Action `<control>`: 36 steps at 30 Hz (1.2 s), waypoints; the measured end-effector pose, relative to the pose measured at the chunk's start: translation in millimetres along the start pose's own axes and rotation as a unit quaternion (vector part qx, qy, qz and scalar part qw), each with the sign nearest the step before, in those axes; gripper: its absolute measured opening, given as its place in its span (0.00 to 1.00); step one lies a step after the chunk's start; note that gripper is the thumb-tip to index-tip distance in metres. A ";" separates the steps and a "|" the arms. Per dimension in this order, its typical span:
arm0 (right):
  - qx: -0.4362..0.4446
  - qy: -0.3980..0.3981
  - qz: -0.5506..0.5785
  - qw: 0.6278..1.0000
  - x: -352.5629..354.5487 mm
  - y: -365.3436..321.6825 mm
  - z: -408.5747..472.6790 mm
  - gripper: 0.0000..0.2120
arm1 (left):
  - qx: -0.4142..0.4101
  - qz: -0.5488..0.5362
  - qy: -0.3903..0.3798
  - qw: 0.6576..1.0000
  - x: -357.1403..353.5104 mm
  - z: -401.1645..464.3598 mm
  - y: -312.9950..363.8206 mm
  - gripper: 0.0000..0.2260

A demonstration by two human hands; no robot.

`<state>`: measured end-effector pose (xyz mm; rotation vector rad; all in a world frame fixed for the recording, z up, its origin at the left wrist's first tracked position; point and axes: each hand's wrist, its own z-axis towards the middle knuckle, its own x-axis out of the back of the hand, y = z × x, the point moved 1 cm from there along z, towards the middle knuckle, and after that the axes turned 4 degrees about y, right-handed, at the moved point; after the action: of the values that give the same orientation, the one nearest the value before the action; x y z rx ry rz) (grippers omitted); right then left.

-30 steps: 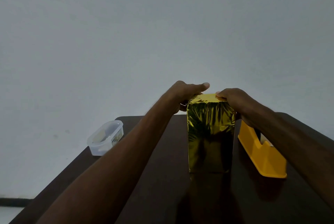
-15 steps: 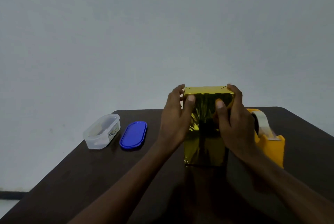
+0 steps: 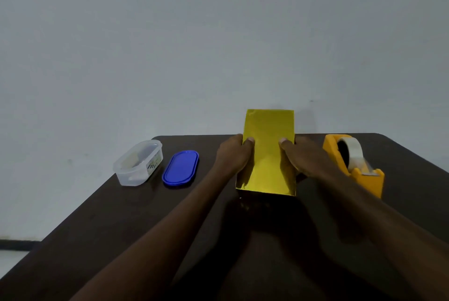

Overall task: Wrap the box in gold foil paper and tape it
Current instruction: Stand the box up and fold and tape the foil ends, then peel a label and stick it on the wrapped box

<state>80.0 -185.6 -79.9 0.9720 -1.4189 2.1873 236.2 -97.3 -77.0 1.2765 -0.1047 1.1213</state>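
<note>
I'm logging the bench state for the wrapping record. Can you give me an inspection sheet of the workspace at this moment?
Surface: dark brown wooden table, matte.
Job's things: tall rectangular box wrapped in shiny gold foil, upright; yellow plastic tape dispenser with a clear tape roll, to its right, apart.
Clutter: clear oval plastic container, open; blue oval plastic lid flat beside it.
Grippers: left hand and right hand hold the box's sides, thumbs on its front.
Cables: nothing seen.
Surroundings: plain pale grey wall.
</note>
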 end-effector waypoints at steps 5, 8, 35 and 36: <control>-0.030 -0.035 0.020 0.999 -29.4 20.2 -3.4 0.26 | 0.078 0.012 -0.041 0.996 -5.2 -9.6 -29.7 0.19; -0.039 -0.051 0.025 0.998 -38.5 22.9 -6.8 0.26 | 0.109 -0.002 -0.049 0.993 -5.4 -14.4 -42.2 0.19; 0.263 -0.107 -0.151 0.947 -169.3 -166.3 -69.3 0.39 | 0.066 0.335 0.055 0.938 158.7 -14.0 -141.5 0.11; 0.263 -0.117 -0.156 0.945 -180.6 -167.6 -69.1 0.39 | 0.059 0.335 0.058 0.939 158.9 -16.1 -145.5 0.10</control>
<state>286.2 -38.5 -116.8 1.5612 -0.6870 2.2950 411.1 29.3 -85.9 1.3121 -0.4115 1.8058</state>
